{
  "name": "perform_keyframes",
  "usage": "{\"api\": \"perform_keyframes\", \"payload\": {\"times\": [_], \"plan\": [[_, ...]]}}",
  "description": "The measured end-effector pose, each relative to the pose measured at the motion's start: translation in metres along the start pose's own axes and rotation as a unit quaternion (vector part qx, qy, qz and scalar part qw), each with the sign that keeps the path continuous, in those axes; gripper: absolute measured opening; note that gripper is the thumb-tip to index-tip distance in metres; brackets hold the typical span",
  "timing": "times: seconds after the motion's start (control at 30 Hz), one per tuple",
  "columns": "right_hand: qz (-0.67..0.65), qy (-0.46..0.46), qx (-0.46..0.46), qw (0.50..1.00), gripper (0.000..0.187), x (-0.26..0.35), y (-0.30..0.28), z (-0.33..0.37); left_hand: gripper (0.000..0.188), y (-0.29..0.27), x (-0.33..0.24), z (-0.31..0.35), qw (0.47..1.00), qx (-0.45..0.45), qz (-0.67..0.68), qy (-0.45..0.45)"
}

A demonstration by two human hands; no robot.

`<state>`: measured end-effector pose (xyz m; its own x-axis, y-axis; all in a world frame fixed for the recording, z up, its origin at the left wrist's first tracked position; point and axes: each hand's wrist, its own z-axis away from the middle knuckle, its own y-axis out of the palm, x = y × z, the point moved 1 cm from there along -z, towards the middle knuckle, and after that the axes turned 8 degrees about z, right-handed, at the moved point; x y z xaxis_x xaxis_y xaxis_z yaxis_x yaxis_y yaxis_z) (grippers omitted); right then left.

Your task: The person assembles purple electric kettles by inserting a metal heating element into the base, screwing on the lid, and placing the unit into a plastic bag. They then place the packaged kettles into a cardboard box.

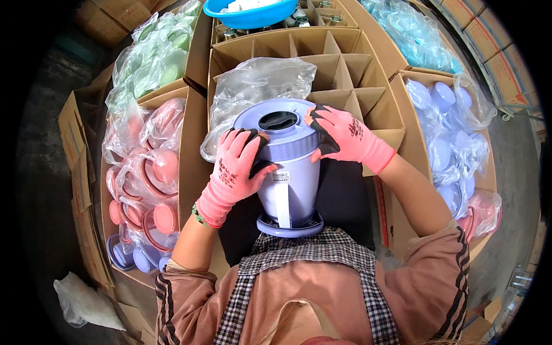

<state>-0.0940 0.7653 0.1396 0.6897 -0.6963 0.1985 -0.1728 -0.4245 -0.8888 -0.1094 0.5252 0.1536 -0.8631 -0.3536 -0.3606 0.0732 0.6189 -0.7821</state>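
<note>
A lavender plastic jug [302, 187] stands upright on my lap, with a white strip down its side and a small label below the collar. Around its top sits a wide lavender collar [287, 150] with a dark round centre. My left hand [233, 172], in a pink glove with black fingertips, is curled over the left side of the collar. Gloved the same way, my right hand [348, 138] grips the collar's right side, thumb below and fingers on top. A lavender saucer-like base [290, 231] lies at the jug's lower end.
A divided cardboard box [397, 118] stands ahead, with a clear plastic bag [267, 80] over its near left part. Open boxes hold pink parts [164, 167], green parts [169, 66], blue parts [414, 34] and lavender parts [443, 146]. A blue basin [253, 17] sits at the far end.
</note>
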Motion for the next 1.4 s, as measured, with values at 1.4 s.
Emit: {"api": "perform_keyframes", "payload": {"times": [1.4], "plan": [[-0.440, 0.431, -0.149, 0.773, 0.036, -0.003, 0.019, -0.023, 0.031, 0.046, 0.054, 0.008, 0.740, -0.277, 0.523, -0.318]]}}
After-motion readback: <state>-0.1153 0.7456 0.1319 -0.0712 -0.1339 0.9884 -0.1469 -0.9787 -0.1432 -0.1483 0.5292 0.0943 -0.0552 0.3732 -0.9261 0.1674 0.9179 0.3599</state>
